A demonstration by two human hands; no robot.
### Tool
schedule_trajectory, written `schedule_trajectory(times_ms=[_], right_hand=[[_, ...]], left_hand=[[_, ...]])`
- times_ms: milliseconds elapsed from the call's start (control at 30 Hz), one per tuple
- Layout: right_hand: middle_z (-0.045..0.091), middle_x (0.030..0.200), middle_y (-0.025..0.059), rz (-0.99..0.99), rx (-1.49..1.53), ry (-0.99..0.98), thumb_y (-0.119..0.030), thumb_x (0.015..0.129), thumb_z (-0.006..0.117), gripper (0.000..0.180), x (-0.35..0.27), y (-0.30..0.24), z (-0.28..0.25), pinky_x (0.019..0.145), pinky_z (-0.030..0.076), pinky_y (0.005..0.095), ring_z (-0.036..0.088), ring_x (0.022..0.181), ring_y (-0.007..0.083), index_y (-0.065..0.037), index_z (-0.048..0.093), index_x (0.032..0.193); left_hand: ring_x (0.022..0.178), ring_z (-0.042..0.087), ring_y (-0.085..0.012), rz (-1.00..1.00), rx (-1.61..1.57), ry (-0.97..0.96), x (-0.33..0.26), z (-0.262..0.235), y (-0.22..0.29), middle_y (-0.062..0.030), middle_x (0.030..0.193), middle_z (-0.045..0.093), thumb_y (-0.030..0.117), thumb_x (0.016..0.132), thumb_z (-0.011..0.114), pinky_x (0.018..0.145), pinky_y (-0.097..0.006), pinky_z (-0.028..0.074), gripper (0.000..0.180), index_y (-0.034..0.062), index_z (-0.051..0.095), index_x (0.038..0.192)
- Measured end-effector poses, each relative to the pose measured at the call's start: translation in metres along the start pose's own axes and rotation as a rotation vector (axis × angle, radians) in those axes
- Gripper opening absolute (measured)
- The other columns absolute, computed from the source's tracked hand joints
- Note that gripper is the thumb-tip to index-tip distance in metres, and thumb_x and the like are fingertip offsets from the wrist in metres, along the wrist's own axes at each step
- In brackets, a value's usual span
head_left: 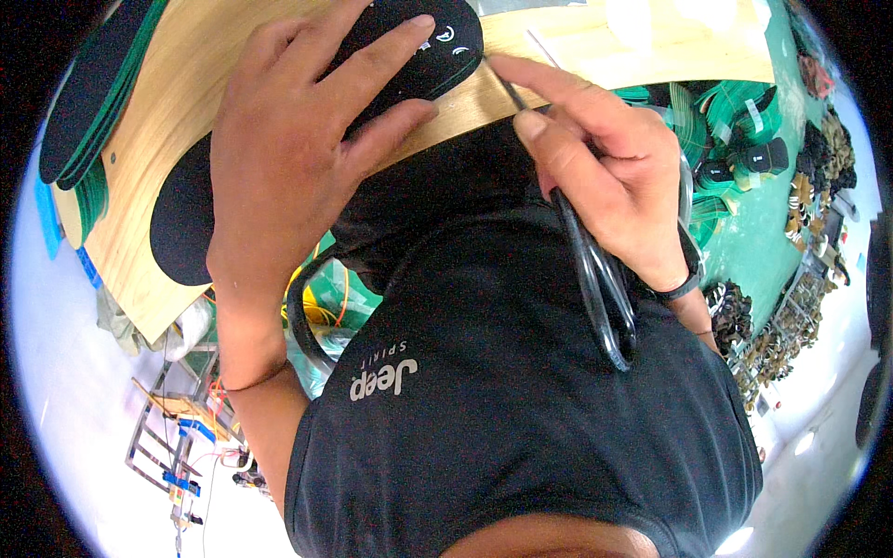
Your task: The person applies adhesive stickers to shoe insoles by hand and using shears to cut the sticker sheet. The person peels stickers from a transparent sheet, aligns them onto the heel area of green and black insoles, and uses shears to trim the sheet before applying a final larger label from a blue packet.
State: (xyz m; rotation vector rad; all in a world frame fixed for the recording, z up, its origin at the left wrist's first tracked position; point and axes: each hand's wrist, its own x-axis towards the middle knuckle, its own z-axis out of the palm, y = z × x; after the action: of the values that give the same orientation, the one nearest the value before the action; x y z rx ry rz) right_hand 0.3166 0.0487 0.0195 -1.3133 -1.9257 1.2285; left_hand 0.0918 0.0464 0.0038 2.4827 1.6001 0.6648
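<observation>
Insole [419, 73], black with white marks, lies at the wooden tabletop's [177, 112] near edge; I have my left hand [288, 130] over it, fingers spread wide and loose. My right hand [609, 177] pinches a slim dark rod [507, 88] between thumb and forefinger, its tip beside the insole. Below hangs a glossy black loop [595, 298]. Green-edged insoles [93, 102] stack leftward.

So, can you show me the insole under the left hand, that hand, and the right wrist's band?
Insole [400, 79]: head view, on its black top.
Left hand [288, 139]: head view, on its back.
Band [686, 282]: head view, on its strap.
</observation>
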Motion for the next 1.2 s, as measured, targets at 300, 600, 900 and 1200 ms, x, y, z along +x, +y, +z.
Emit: schedule_trajectory(times_ms=[300,600,900,1200], right_hand=[[0.052,0.053,-0.0046,-0.033,0.064,-0.035,-0.004,0.091,0.057,0.035,0.001,0.002,0.007,0.052,0.037,0.0186,0.047,0.051,0.0020,-0.004,0.063,0.125],[0.051,0.052,-0.0043,-0.066,0.090,-0.079,-0.002,0.091,0.055,0.036,0.001,0.000,0.007,0.051,0.037,0.0188,0.047,0.050,0.0019,0.000,0.061,0.126],[0.052,0.054,-0.0043,-0.029,0.131,-0.029,-0.005,0.091,0.057,0.035,0.001,0.006,0.006,0.054,0.038,0.0186,0.048,0.052,0.0027,-0.001,0.062,0.126],[0.053,0.054,-0.0039,0.010,0.121,-0.080,-0.002,0.092,0.054,0.036,0.000,0.000,0.004,0.052,0.037,0.0192,0.048,0.051,0.0027,-0.001,0.061,0.127]], left_hand=[[0.110,0.056,-0.0331,0.028,0.024,-0.013,0.000,-0.001,-0.002,-0.0109,0.129,0.059,0.025,0.075,0.076,0.095,-0.040,0.046,0.052,0.0223,0.064,0.126],[0.110,0.056,-0.0332,0.018,0.055,-0.029,0.001,-0.001,-0.001,-0.0107,0.128,0.059,0.026,0.076,0.075,0.094,-0.041,0.046,0.052,0.0239,0.063,0.126],[0.111,0.056,-0.0325,0.036,0.019,-0.011,0.000,-0.001,-0.003,-0.0102,0.129,0.058,0.023,0.076,0.075,0.095,-0.040,0.045,0.051,0.0224,0.064,0.126],[0.110,0.056,-0.0323,0.045,0.039,-0.035,0.001,-0.003,-0.003,-0.0099,0.128,0.059,0.026,0.076,0.075,0.095,-0.040,0.045,0.051,0.0218,0.064,0.126]])
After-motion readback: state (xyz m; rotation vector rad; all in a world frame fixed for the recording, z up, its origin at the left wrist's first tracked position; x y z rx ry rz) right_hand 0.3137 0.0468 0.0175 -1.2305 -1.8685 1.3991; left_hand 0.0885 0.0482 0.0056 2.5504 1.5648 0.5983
